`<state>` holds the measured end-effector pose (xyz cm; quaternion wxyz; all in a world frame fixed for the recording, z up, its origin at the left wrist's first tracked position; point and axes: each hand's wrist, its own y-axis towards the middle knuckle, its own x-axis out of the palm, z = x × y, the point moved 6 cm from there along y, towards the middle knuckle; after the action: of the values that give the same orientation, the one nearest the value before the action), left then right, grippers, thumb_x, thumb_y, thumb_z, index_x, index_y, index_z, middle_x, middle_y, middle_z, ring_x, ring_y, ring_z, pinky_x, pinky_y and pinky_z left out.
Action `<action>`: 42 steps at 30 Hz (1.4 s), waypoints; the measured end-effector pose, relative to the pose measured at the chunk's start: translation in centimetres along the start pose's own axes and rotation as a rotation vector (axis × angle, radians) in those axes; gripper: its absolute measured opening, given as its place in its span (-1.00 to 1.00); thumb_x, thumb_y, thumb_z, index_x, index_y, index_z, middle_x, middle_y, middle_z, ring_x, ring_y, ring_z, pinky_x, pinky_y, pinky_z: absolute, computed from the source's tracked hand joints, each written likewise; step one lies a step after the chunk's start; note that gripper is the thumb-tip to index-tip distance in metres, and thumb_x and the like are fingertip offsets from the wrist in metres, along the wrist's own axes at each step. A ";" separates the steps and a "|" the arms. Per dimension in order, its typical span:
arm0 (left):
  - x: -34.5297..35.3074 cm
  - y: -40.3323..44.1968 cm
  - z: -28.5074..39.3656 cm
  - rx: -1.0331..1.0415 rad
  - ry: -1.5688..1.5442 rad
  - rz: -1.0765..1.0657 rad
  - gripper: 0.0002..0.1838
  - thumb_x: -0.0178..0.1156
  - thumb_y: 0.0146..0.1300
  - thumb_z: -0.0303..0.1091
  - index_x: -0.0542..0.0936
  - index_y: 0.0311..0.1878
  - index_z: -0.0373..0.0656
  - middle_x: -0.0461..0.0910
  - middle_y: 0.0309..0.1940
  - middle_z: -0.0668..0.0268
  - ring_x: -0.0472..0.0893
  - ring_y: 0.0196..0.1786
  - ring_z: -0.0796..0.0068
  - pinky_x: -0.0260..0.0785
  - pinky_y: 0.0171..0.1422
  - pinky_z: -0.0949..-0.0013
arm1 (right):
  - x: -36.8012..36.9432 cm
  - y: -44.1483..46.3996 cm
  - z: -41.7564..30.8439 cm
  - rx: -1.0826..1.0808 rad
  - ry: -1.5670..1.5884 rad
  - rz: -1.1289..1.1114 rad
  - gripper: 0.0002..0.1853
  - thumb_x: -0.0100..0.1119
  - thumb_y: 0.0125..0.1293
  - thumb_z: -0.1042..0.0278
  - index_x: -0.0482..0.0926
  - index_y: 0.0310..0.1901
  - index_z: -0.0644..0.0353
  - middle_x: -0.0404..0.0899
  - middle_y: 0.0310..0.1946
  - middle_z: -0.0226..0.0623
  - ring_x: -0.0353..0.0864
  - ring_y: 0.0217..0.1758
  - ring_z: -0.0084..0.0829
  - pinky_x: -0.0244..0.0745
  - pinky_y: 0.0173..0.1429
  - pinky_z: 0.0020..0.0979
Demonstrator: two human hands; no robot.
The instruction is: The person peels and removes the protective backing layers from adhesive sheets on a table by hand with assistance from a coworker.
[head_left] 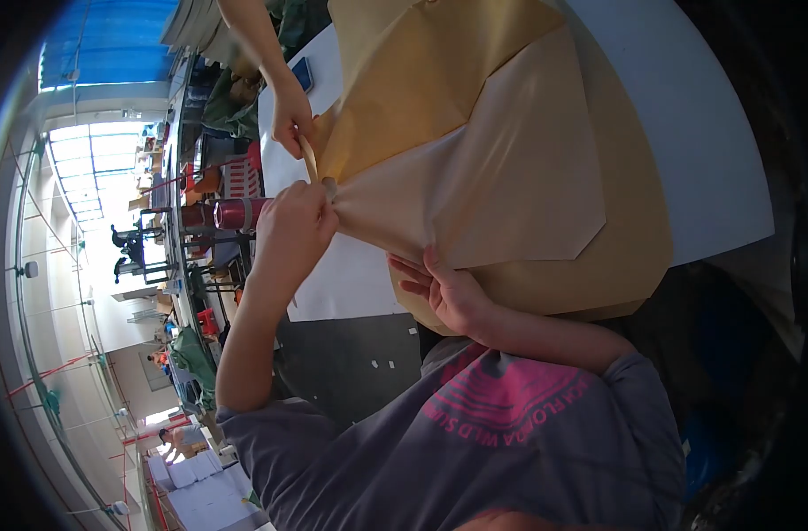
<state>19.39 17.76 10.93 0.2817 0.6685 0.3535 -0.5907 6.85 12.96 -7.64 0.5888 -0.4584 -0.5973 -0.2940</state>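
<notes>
A large, creased beige sheet, paper-like or leather-like, lies partly over a yellow-brown sheet. I cannot tell the material. My left hand is closed on the gathered corner of the beige sheet, where a small grey-white piece shows. Along the sheet's near edge, my right hand pinches it, thumb on top and fingers partly below. Another person's hand grips a narrow tan strip just beyond my left hand. Beneath everything is a wider tan sheet.
A white tabletop carries the sheets. A phone lies near the other person's arm. Beyond my left hand are a red bottle and a red basket. A person is in the background near stacked white sheets.
</notes>
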 end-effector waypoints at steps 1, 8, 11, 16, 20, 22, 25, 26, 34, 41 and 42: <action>0.0 -0.1 -0.9 -0.080 -0.151 0.007 -0.91 0.18 0.09 -0.45 0.53 -0.35 -0.25 0.51 -0.49 0.25 0.55 -0.44 0.38 0.34 -0.35 0.33 | 0.0 0.0 0.0 -0.010 0.003 -0.005 -0.41 -0.05 0.31 -0.20 0.31 0.24 0.00 0.40 0.24 -0.42 0.27 0.37 -0.51 0.26 0.23 -0.39; -0.2 -4.5 -2.0 -0.166 -0.526 0.525 -0.93 0.20 0.03 -0.58 0.49 -0.47 -0.30 0.39 -0.61 0.31 0.36 -0.57 0.58 0.23 -0.45 0.52 | -0.3 -0.4 -0.8 -0.064 0.019 -0.039 -0.48 0.00 0.33 -0.13 0.34 0.21 -0.03 0.42 0.21 -0.46 0.32 0.32 -0.50 0.28 0.25 -0.33; -0.6 -5.0 -0.4 -0.096 -0.438 0.519 -0.93 0.19 0.03 -0.60 0.48 -0.47 -0.29 0.39 -0.60 0.31 0.36 -0.57 0.56 0.23 -0.47 0.50 | -0.4 -1.3 -1.5 -0.153 0.004 -0.098 -0.49 0.03 0.33 -0.10 0.33 0.22 -0.04 0.40 0.21 -0.49 0.34 0.30 -0.47 0.25 0.30 -0.27; -0.7 -4.6 0.8 -0.035 -0.424 0.517 -0.91 0.19 0.02 -0.61 0.46 -0.47 -0.28 0.38 -0.60 0.29 0.39 -0.56 0.51 0.26 -0.46 0.48 | -1.9 -4.3 -5.2 -0.372 0.209 -0.216 -0.44 0.11 0.29 -0.09 0.33 0.24 -0.02 0.41 0.20 -0.47 0.34 0.29 -0.41 0.18 0.37 -0.19; -0.6 -4.8 0.4 -0.056 -0.430 0.488 -0.89 0.19 -0.01 -0.60 0.44 -0.50 -0.24 0.37 -0.60 0.28 0.39 -0.56 0.44 0.26 -0.42 0.41 | -3.0 -8.9 -11.1 -0.469 0.477 0.126 -0.49 0.10 0.33 0.02 0.32 0.24 0.01 0.42 0.20 -0.43 0.37 0.27 -0.38 0.26 0.33 -0.19; -0.2 -4.8 0.0 -0.024 -0.396 0.496 -0.88 0.20 -0.04 -0.59 0.43 -0.51 -0.22 0.38 -0.60 0.30 0.39 -0.56 0.39 0.24 -0.40 0.37 | -5.0 -11.3 -12.5 -0.592 0.258 0.340 -0.55 0.06 0.37 0.11 0.32 0.23 0.03 0.43 0.17 -0.42 0.42 0.22 -0.39 0.39 0.22 -0.24; 0.0 -4.5 -0.1 -0.012 -0.271 0.471 -0.86 0.21 -0.03 -0.52 0.41 -0.52 -0.16 0.37 -0.60 0.31 0.44 -0.50 0.33 0.22 -0.33 0.28 | -5.1 -14.1 -14.8 -0.638 0.081 0.561 -0.63 0.04 0.39 0.19 0.38 0.16 0.10 0.51 0.02 -0.41 0.49 0.12 -0.44 0.44 0.16 -0.32; 0.0 -4.4 0.0 -0.005 -0.217 0.453 -0.86 0.21 -0.02 -0.51 0.41 -0.51 -0.15 0.37 -0.59 0.31 0.46 -0.48 0.32 0.22 -0.32 0.26 | -5.1 -14.5 -15.3 -0.631 0.014 0.573 -0.64 0.03 0.39 0.20 0.38 0.15 0.10 0.51 0.02 -0.41 0.51 0.09 -0.44 0.46 0.14 -0.33; -0.6 -2.9 1.5 0.120 0.207 0.323 -0.91 0.17 0.07 -0.38 0.47 -0.39 -0.14 0.45 -0.46 0.30 0.52 -0.31 0.31 0.27 -0.15 0.19 | -4.9 -16.2 -16.3 -0.511 -0.172 0.593 -0.70 0.07 0.36 0.25 0.42 0.09 0.06 0.53 -0.01 -0.40 0.57 0.01 -0.46 0.58 -0.04 -0.33; -0.9 -6.8 -1.8 -0.125 -0.715 0.618 -0.91 0.17 0.12 -0.56 0.44 -0.40 -0.24 0.42 -0.58 0.35 0.34 -0.57 0.60 0.21 -0.43 0.56 | -6.4 -18.2 -16.3 -0.479 -0.083 0.510 -0.70 0.13 0.33 0.21 0.45 0.06 0.02 0.59 -0.08 -0.47 0.62 -0.07 -0.48 0.62 -0.14 -0.39; -0.7 -7.3 -1.7 -0.157 -0.802 0.645 -0.91 0.16 0.14 -0.55 0.44 -0.41 -0.24 0.41 -0.57 0.39 0.33 -0.55 0.65 0.20 -0.43 0.57 | -6.4 -18.7 -16.2 -0.464 -0.064 0.527 -0.71 0.13 0.33 0.21 0.46 0.05 0.02 0.59 -0.09 -0.46 0.62 -0.08 -0.47 0.62 -0.15 -0.39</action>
<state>14.44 23.34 12.19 0.6119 0.4413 0.0369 -0.6553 -3.59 -10.40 -8.22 0.5054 -0.7275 -0.3938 -0.2454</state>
